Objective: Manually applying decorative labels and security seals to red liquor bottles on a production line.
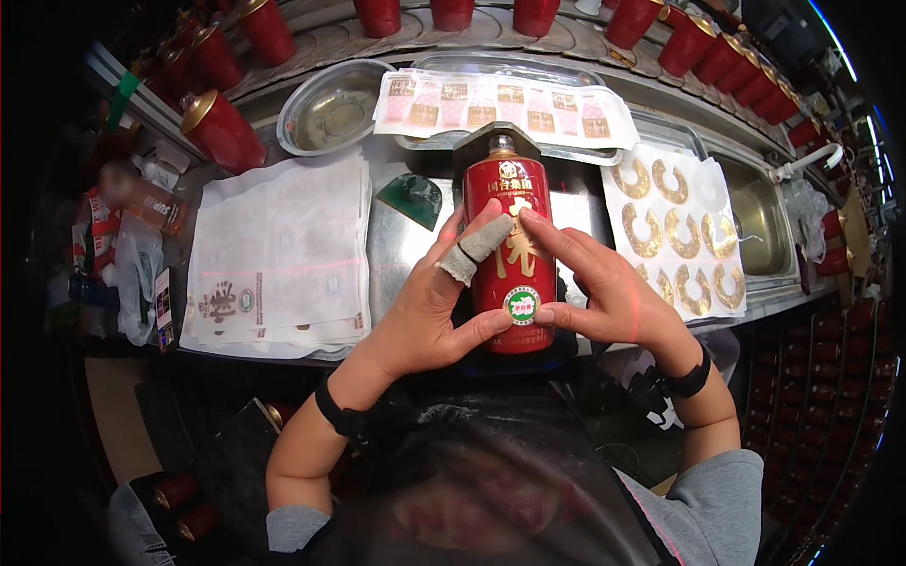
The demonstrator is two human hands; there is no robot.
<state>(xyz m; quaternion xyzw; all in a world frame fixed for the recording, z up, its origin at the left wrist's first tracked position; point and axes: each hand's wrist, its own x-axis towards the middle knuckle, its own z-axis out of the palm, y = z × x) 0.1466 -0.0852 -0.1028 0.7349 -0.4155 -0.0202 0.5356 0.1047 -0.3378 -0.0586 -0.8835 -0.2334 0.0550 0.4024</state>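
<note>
A red bottle (514, 269) with gold characters and a round green-and-white label (522, 306) lies in front of me, its neck pointing away against a dark angular support (467, 151). My left hand (425, 311) holds its left side, with a grey cloth cover (477, 249) on one finger. On the other side my right hand (604, 283) rests with its fingertips on the gold lettering. Both thumbs press at the edges of the round label. The fingers' far sides, around the bottle, are partly hidden.
White transfer sheets (274, 255) are stacked at left, beside a dark green scraper (411, 200). A steel bowl (338, 107) and printed decal sheets (505, 106) lie beyond. Gold C-shaped decals (679, 231) lie right, near a sink (760, 212). Red bottles (687, 45) line the conveyor.
</note>
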